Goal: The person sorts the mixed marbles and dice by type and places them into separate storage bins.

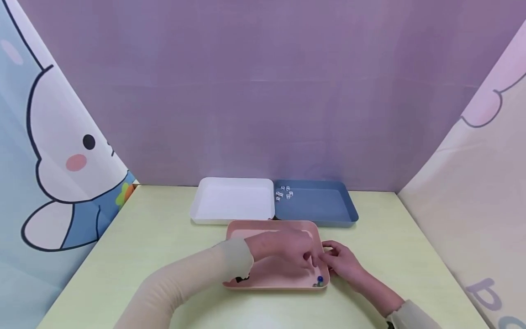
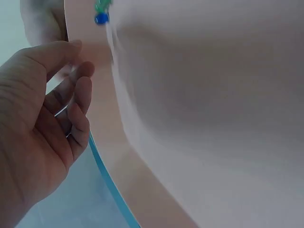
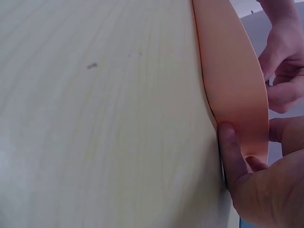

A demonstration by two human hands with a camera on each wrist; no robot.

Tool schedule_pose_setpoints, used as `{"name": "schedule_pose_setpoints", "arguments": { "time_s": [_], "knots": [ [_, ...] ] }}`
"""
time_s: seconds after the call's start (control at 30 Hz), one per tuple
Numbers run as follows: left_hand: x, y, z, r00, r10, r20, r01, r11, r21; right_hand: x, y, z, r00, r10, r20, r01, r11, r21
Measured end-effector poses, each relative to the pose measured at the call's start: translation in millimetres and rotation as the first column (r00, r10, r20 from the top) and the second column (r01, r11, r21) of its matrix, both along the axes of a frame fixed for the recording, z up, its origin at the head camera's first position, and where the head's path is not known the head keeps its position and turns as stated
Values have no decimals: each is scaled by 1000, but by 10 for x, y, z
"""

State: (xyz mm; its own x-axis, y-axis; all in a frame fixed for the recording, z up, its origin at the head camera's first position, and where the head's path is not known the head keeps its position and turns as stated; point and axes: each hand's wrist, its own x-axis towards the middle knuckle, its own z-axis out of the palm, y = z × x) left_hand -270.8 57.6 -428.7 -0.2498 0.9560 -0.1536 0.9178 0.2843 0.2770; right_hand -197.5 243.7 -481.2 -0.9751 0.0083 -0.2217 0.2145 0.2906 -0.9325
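A pink tray (image 1: 275, 282) lies on the table in the head view. My left hand (image 1: 289, 246) reaches over it with curled fingers near the right wall; whether something small is between the fingertips I cannot tell. In the left wrist view this hand (image 2: 47, 104) has its thumb near its bent fingers. My right hand (image 1: 345, 262) grips the tray's right edge, its thumb (image 3: 230, 142) against the outer wall in the right wrist view. A blue marble (image 1: 320, 278) and smaller green marbles (image 2: 101, 5) sit in the near right corner of the tray.
Behind stand a white tray (image 1: 234, 201) and a blue tray (image 1: 320, 205), side by side. Several small white cubes with dark marks (image 1: 283, 194) lie at the blue tray's left side. A purple curtain (image 1: 263, 91) hangs behind the pale table (image 1: 164, 237).
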Motion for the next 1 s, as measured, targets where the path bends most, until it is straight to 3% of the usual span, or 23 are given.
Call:
{"name": "schedule_pose_setpoints", "arguments": {
  "time_s": [0.33, 0.57, 0.73, 0.83, 1.0],
  "knots": [
    [238, 103, -104, 992, -107, -59, 102, 992, -78, -10, -15, 11, 999, 33, -30, -34, 999, -19],
    [274, 151, -184, 983, -149, -109, 139, 986, -94, 27, 1, -19, 999, 33, -18, -33, 999, -33],
    [275, 179, -215, 964, -192, -187, 175, 979, -105, 23, 6, -2, 999, 42, -28, -43, 998, -47],
    [276, 189, -218, 957, -194, -215, 173, 978, -113, 19, 3, 15, 999, 43, -32, -45, 998, -48],
    [269, 162, -189, 969, -149, -196, 123, 983, -139, 10, -1, 27, 999, 41, -29, -43, 998, -42]
  ]
}}
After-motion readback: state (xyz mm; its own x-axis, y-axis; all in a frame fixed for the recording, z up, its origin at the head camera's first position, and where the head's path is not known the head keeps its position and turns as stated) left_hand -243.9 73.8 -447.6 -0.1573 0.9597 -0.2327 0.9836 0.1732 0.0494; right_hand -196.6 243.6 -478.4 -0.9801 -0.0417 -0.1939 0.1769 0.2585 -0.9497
